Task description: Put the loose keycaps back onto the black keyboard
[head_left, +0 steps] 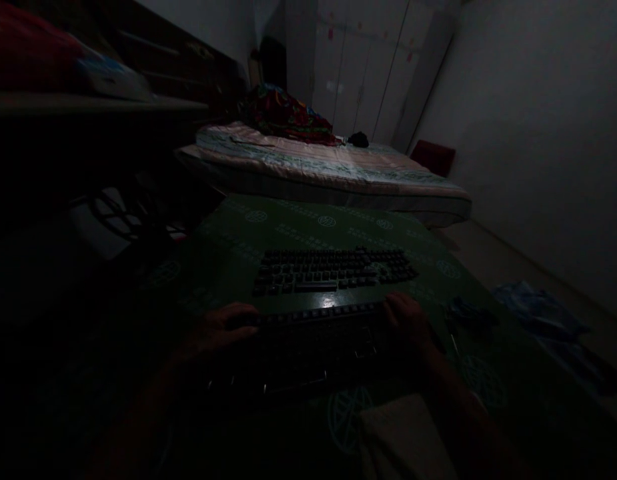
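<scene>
The room is very dim. A dark keyboard [313, 350] lies crosswise on the green patterned table cover [288, 223] right in front of me. My left hand [221, 331] is closed over its left end, and my right hand [407, 319] is closed over its right end. Just beyond it on the cover lies a second black keyboard, or a laid-out set of keys [333, 270], which neither hand touches.
A small dark object [471, 313] sits on the table right of my right hand, and a pale pad [403, 433] lies at the near edge. Behind the table stands a bed [318, 170] with colourful cloth [288, 113]. Blue fabric [538, 310] lies on the floor at right.
</scene>
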Demonstrator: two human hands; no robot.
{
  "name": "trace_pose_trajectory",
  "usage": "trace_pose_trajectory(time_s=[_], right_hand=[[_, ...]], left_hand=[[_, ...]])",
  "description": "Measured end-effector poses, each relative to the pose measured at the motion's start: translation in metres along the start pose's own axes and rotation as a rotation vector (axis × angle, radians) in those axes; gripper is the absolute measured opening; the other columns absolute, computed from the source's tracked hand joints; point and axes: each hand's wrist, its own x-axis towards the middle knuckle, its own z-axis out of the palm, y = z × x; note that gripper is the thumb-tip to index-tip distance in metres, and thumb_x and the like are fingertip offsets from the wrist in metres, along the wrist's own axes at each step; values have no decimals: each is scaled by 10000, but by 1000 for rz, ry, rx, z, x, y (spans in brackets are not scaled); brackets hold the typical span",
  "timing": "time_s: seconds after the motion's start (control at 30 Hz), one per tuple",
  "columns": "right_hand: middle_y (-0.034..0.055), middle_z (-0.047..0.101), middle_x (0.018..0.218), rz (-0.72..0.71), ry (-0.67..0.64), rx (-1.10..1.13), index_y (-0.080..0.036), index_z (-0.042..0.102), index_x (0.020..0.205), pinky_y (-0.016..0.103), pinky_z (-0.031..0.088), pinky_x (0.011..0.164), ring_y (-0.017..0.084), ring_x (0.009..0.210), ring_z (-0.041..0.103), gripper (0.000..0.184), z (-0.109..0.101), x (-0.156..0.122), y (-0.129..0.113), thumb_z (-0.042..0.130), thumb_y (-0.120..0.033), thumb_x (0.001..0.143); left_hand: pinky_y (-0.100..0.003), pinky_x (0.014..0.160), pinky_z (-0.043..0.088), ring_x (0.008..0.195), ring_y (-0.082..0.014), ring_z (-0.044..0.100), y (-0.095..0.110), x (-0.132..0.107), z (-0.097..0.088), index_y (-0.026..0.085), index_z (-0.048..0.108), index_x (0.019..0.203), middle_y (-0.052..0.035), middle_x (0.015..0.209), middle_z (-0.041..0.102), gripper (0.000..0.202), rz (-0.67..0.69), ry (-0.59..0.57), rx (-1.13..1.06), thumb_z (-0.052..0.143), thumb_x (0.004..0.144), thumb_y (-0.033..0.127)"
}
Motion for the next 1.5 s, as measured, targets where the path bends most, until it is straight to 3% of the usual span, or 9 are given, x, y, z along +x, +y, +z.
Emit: trace_pose_trajectory(time_s=[1.5], right_hand=[[104,659,930,12,0,24,-171,631,862,351,453,764,215,837,595,205,0,-2,0,440,-244,879]], left_hand=[[-338,868,497,986,-271,620,-6,1,2,229,688,948,-51,1058,686,491,-36,8,-19,612,609,576]])
